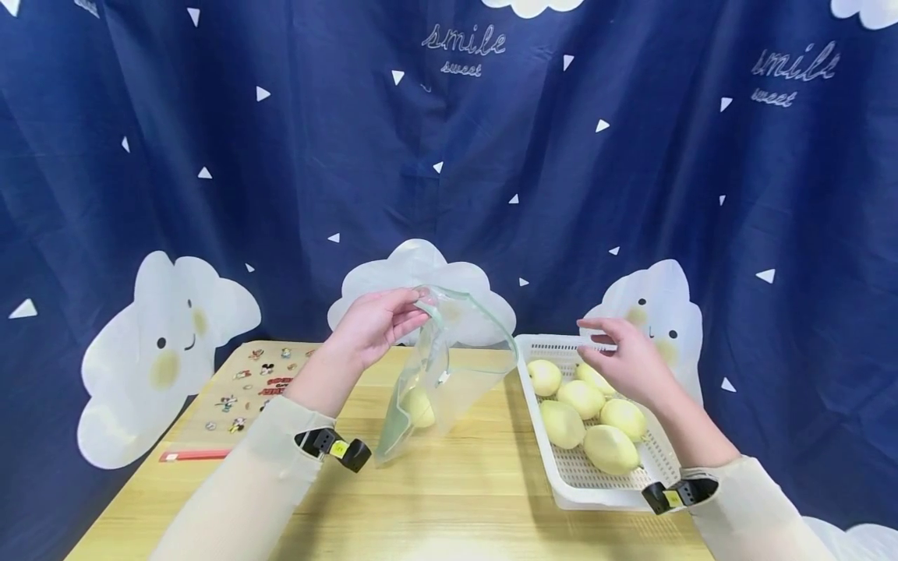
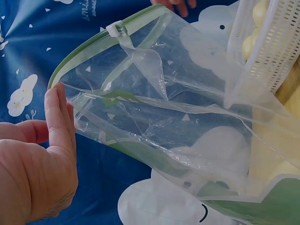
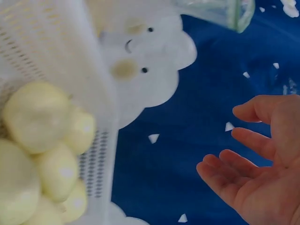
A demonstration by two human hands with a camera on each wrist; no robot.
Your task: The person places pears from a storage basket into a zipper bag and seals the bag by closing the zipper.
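Bag [image 1: 466,383] is pinched by L hand [image 1: 375,321] at mid-table [image 1: 421,506], w/ 1 fruit [image 1: 418,408] seemingly bagged, approx. 6 left unbagged in basket [image 1: 596,497] at right, R hand [image 1: 629,357] held spread, empty, near its far edge.

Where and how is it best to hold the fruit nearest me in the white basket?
Probably around its middle, from above, with the right hand: this oval fruit lies sideways, neighbours crowd its left and far sides, and the basket opens upward.

Blue curtain [image 1: 379,156]: "smile" [image 1: 465,39] above "sweet" [image 1: 461,69], twice; red lettering [image 1: 277,384] on beige sheet [image 1: 210,407] unreadable
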